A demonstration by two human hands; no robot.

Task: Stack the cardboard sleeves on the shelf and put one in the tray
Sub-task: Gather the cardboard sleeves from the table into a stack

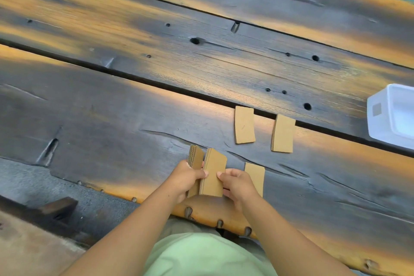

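both hands meet at the near edge of the counter [112,119], forearms coming in from the bottom of the view and converging. the left hand [187,177] is clenched around a thick bundle of cardboard sleeves [195,157], thumb across the front, fingers wrapped behind. the bundle stands on edge, tilted, its long axis running away from the person. the right hand [237,182] grips the right side of a second stack of sleeves [214,173], thumb on the top face, fingers underneath. this stack lies just beside the left bundle, touching it, long axis also pointing away from the person and leaning slightly right; the left thumb tip rests against its left edge.

directly behind the right hand a single flat sleeve [255,175] lies on the counter, partly hidden by the hand, long axis away from the person. farther out, two more lie apart from each other: a single sleeve [244,124] across the gap between planks, and to its right a small pile of sleeves [283,133], both with the long axis pointing away. a white tray [380,123] sits at the right edge, well apart from the hands, partly cut off by the frame.
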